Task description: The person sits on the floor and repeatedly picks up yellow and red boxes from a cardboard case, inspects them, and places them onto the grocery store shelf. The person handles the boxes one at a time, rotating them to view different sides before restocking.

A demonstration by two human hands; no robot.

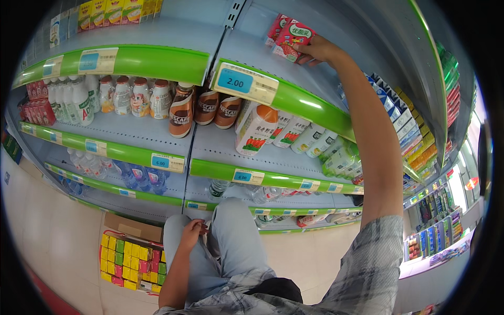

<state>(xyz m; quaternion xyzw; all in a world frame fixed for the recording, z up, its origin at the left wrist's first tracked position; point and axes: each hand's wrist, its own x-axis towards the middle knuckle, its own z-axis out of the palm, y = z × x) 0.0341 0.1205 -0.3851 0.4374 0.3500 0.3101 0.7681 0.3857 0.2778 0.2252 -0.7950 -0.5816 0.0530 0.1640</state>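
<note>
Up on the right-hand shelf, my right hand (319, 50) has its fingers on the right side of a pink drink carton (293, 37). A similar pink carton (277, 28) stands just behind and to the left of it. My left hand (193, 233) rests by my left knee, its fingers curled; whether it holds anything is unclear. On the floor beside my left leg lies an open cardboard box (132, 226) packed with yellow, green and pink small cartons (128, 260).
Green shelf edges (315, 108) with price tags run across in front of me. Below stand coffee bottles (182, 112), a carrot-juice carton (256, 132), white bottles (82, 100) and water bottles (136, 175). Yellow boxes (112, 12) line the upper left shelf; stacked cartons (405, 122) fill the right side.
</note>
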